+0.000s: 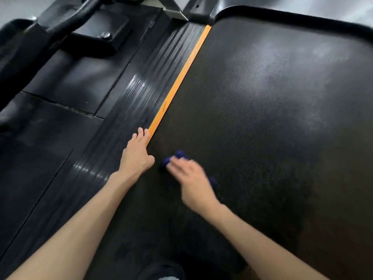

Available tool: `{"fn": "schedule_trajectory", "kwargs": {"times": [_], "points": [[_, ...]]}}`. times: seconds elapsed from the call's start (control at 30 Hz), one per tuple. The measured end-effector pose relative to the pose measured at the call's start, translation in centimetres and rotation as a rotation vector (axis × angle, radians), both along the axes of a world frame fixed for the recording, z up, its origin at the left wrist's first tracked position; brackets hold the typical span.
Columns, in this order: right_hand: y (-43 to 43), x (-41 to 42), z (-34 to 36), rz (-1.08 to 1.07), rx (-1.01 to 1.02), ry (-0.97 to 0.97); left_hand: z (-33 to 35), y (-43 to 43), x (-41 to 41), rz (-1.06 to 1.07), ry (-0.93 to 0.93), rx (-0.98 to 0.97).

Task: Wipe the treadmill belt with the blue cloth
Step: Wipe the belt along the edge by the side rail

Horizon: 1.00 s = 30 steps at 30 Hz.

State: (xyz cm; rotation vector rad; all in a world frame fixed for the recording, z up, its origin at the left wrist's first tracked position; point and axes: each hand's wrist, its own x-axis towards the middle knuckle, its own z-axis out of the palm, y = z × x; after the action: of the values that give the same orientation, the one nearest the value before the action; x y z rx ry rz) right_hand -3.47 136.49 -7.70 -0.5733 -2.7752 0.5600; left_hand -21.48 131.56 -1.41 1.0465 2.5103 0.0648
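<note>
The dark textured treadmill belt [262, 118] fills the right and middle of the view. A small blue cloth [177, 156] lies bunched on the belt near its left edge. My right hand [191, 182] presses down on the cloth, covering most of it, and looks blurred. Blue shows past the fingertips and beside the wrist. My left hand [138, 154] rests flat, fingers together, on the ribbed side rail [129, 102], right at the orange strip [177, 85] that borders the belt.
Black rubber floor tiles [50, 128] lie left of the rail. A black machine base with a curved bar [80, 23] stands at the upper left. A raised black rim [282, 15] bounds the belt's far end. A dark shoe [161, 271] shows at the bottom.
</note>
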Motion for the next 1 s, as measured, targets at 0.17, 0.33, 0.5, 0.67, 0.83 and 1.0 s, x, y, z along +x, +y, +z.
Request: {"fn": "schedule_trajectory", "kwargs": {"times": [0.17,0.33,0.5,0.67,0.83,1.0], "points": [[4.1,1.6,-0.7,0.334,0.125,-0.07,0.4,-0.3,-0.3,0.038,-0.037,0.033],[14.0,4.1,-0.8,-0.418,0.018,0.015,0.4,-0.4,-0.6,0.012,-0.038,0.023],[7.8,-0.2,-0.3,-0.555,-0.125,0.123,0.0,-0.7,-1.2,-0.042,-0.032,0.015],[-0.5,-1.6,-0.5,0.438,-0.109,-0.071,0.1,-0.9,-1.1,-0.066,-0.023,0.014],[7.9,-3.3,-1.1,0.397,0.002,0.017,0.6,-0.8,-1.2,-0.048,-0.075,0.0],[11.9,-6.4,-0.2,-0.394,-0.174,0.046,1.2,-0.7,-1.3,-0.028,-0.128,0.004]]}}
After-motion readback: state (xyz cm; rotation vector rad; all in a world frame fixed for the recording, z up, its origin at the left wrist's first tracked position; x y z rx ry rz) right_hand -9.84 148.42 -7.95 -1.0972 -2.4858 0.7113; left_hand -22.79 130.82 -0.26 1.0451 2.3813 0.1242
